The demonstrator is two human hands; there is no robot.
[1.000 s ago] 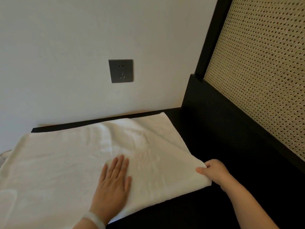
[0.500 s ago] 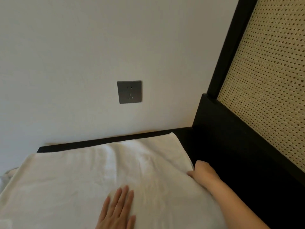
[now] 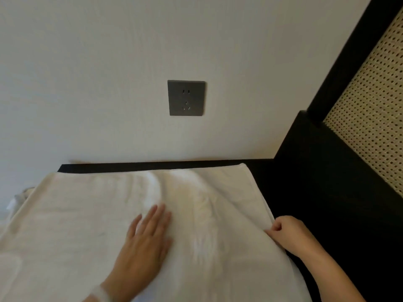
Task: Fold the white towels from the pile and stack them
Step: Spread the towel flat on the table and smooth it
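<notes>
A white towel [image 3: 91, 214] lies spread flat over a black surface [image 3: 305, 203], filling the lower left of the head view. My left hand [image 3: 144, 243] rests palm down on the towel's middle, fingers straight and together. My right hand [image 3: 287, 234] pinches the towel's right edge with curled fingers, about halfway along that edge. More white cloth [image 3: 19, 199] peeks out at the far left, mostly hidden under the towel.
A white wall with a grey power socket [image 3: 186, 98] stands right behind the surface. To the right rises a black frame [image 3: 340, 62] holding a woven cane panel [image 3: 370, 118]. Bare black surface runs along the towel's right side.
My right hand slid from the towel's near right corner up along the right edge and still pinches it. The left hand stays flat on the towel. The camera tilted upward.
</notes>
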